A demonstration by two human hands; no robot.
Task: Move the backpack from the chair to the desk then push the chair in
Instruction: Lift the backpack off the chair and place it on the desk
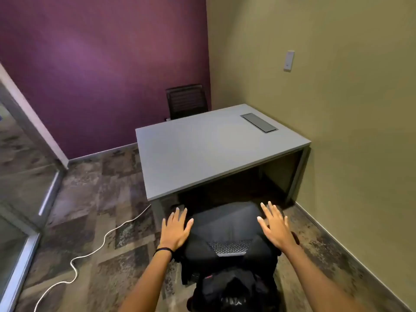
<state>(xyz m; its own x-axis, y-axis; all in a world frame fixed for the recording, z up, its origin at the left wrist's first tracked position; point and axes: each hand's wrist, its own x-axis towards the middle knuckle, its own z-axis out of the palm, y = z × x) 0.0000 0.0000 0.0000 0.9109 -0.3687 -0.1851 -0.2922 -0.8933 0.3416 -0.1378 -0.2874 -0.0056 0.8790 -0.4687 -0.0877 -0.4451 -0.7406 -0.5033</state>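
Note:
A black backpack (227,235) with a grey mesh patch sits on a chair in front of me, just short of the grey desk (202,152). The backpack hides nearly all of the chair; only dark parts (234,296) show below it. My left hand (175,230) hovers at the backpack's left side with fingers spread. My right hand (275,228) is at its right side, also with fingers apart. Neither hand grips anything, and I cannot tell whether they touch the fabric.
A second black chair (186,101) stands behind the desk against the purple wall. A grey cable hatch (258,122) is set into the desk's far right. A white cable (96,248) snakes over the carpet at left. A glass partition (20,199) lines the left; an olive wall is close on the right.

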